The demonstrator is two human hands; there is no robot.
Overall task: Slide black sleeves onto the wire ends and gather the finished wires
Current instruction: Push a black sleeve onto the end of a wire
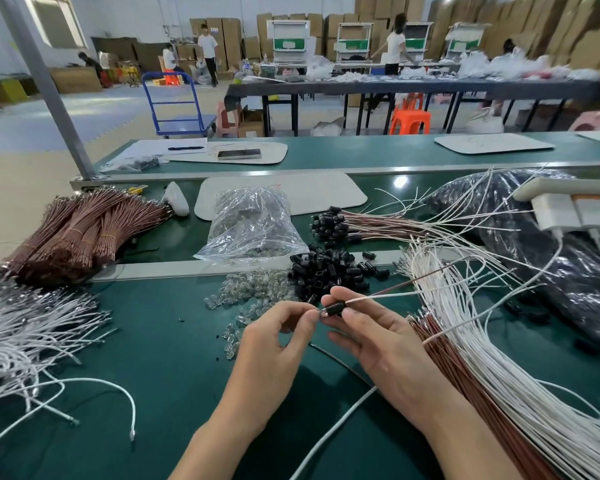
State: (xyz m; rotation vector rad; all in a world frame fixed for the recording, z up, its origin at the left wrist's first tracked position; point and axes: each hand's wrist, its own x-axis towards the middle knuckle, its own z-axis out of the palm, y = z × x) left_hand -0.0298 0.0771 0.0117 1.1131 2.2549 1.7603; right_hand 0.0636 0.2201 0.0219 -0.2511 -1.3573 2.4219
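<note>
Black sleeve [333,310]: small, light, probably slippery; pinched at its sides by right hand [378,337]. Wire [388,296]: thin, limp; its tip is pinched by left hand [278,344], best held near the end.

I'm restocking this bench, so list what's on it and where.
loose black sleeves: one pile, black, bench centre
clear parts: scattered, transparent, left of that pile
plastic bag: one, clear, behind them
finished wires: one bunch, black-capped, right of bag
brown wire bundles: several, banded, far left
white wires: loose heap, near left
white and brown wires: one sheaf, right
phone: one, far belt
left hand: pinches the wire tip
right hand: holds black sleeve
</note>
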